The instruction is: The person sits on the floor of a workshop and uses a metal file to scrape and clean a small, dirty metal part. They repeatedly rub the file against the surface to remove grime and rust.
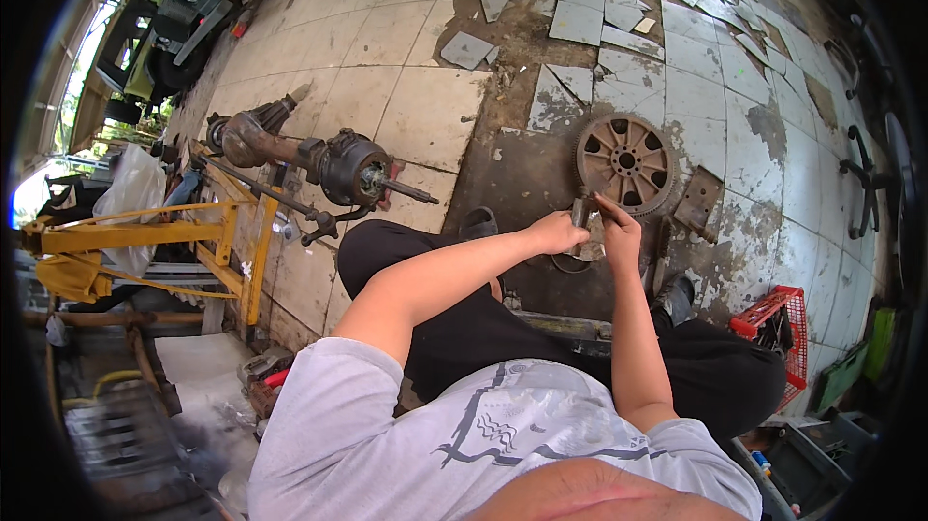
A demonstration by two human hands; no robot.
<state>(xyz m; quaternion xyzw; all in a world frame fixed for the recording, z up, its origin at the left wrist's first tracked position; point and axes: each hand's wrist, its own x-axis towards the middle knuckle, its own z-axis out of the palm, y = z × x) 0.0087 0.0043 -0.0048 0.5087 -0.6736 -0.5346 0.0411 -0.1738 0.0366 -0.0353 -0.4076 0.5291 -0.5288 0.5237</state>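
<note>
My left hand (558, 231) is closed around a short, dark metal cylinder (580, 211) that stands up out of the fist. Close beside it, my right hand (621, 228) has its fingers bent toward the cylinder's top; what they pinch, if anything, is too small to make out. A pale, crumpled-looking patch (593, 243) shows between the two hands, its kind unclear. Beneath them is a round metal rim (572, 264), mostly covered. Just beyond the hands lies a large rusty flywheel (601, 159) with a toothed edge and holes around its hub.
A rusty metal plate (698, 204) lies right of the flywheel. At left rests a greasy axle assembly (343, 165) with a protruding shaft, near a yellow steel frame (145, 234). A red plastic crate (795, 337) stands at right. Broken tiles (578, 14) litter the far floor.
</note>
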